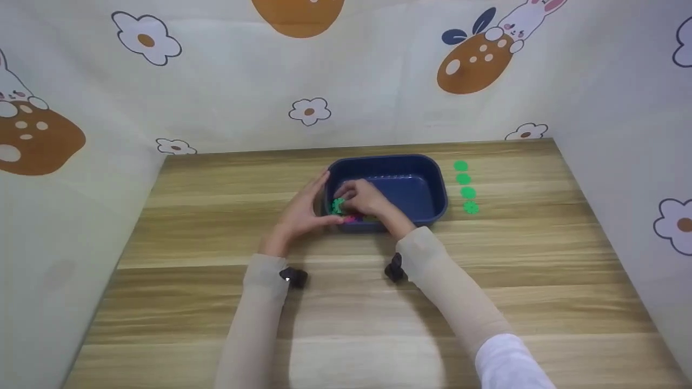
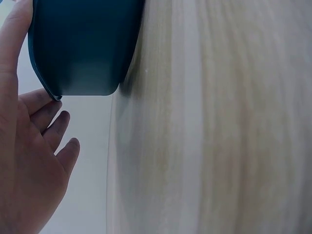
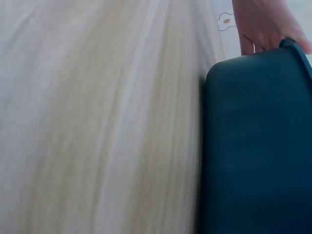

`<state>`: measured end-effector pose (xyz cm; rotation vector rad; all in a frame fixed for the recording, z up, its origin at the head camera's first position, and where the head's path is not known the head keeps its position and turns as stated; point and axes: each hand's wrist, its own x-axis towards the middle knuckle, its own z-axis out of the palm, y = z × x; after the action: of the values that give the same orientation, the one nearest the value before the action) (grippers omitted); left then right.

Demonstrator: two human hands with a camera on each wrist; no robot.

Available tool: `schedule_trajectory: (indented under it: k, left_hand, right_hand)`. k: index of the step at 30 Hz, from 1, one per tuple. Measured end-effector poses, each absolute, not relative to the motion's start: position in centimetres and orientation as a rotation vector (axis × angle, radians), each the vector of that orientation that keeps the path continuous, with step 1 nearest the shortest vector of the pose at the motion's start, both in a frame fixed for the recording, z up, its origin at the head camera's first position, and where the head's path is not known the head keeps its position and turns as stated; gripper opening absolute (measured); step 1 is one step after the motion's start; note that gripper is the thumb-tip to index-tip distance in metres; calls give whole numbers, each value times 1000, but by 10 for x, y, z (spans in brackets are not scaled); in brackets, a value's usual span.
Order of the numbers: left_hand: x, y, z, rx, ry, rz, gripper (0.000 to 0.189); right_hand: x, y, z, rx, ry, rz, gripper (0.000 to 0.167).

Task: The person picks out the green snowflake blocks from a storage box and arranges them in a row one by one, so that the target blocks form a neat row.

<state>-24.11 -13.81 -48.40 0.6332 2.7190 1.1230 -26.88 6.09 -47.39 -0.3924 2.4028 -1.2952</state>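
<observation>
A dark blue rectangular bin (image 1: 413, 194) stands on the wooden table. My left hand (image 1: 300, 216) is at its left end, thumb along the near rim and the other fingers spread against the left side. In the left wrist view, the left hand's fingertips (image 2: 41, 105) touch the rim. My right hand (image 1: 365, 198) reaches inside the bin, fingers bent, and pinches a green snowflake disc (image 1: 338, 205) in the left part. Beside it lie a pink piece (image 1: 350, 219) and an olive piece (image 1: 370, 219), partly hidden by the hands and wall.
To the right of the bin, several green snowflake discs (image 1: 467, 192) lie in a column on the table (image 1: 540, 259). A patterned cloth (image 1: 373, 81) hangs behind and on both sides. Each wrist carries a small black camera (image 1: 294, 277).
</observation>
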Motion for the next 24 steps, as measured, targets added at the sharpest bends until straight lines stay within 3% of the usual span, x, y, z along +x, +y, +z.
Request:
schedule_trajectory:
  k: [24]
  left_hand:
    - [-242,-138,-483,620,2726,1101,110]
  right_hand:
    - [-265,69,-462,-145,2394,-1612,20]
